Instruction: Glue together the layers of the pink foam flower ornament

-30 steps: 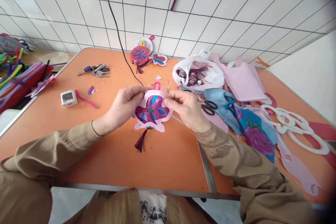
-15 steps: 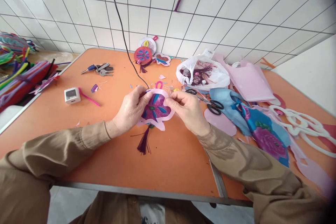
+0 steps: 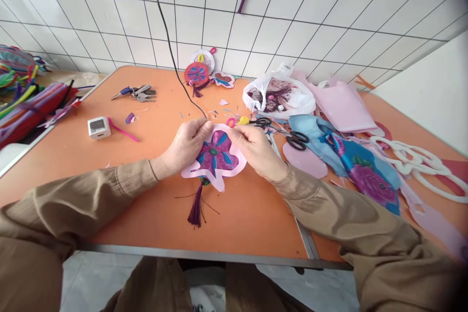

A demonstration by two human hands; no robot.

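Both hands hold a flower-shaped felt ornament (image 3: 215,156), pink-edged with a purple and blue flower pattern, above the orange table. My left hand (image 3: 187,144) is closed on its upper left edge, thumb on the front. At the upper right edge my right hand (image 3: 260,148) pinches it between thumb and fingers. A pink loop (image 3: 231,122) shows behind the top edge. From the lower edge hangs a dark purple tassel (image 3: 196,204) under a green bead. The fingers behind the ornament are hidden.
Black-handled scissors (image 3: 297,140) lie right of my right hand, near a white bag (image 3: 280,95) of purple threads and patterned blue cloth (image 3: 369,170). Keys (image 3: 142,92) and a small white device (image 3: 98,128) lie left. Finished ornaments (image 3: 197,74) rest against the tiled wall. A black cord (image 3: 170,44) hangs down.
The ornament has come slightly down and turned flatter toward me, so more of its front shows. Its tassel hangs a little lower. Both hands keep hold; the view has shifted slightly.
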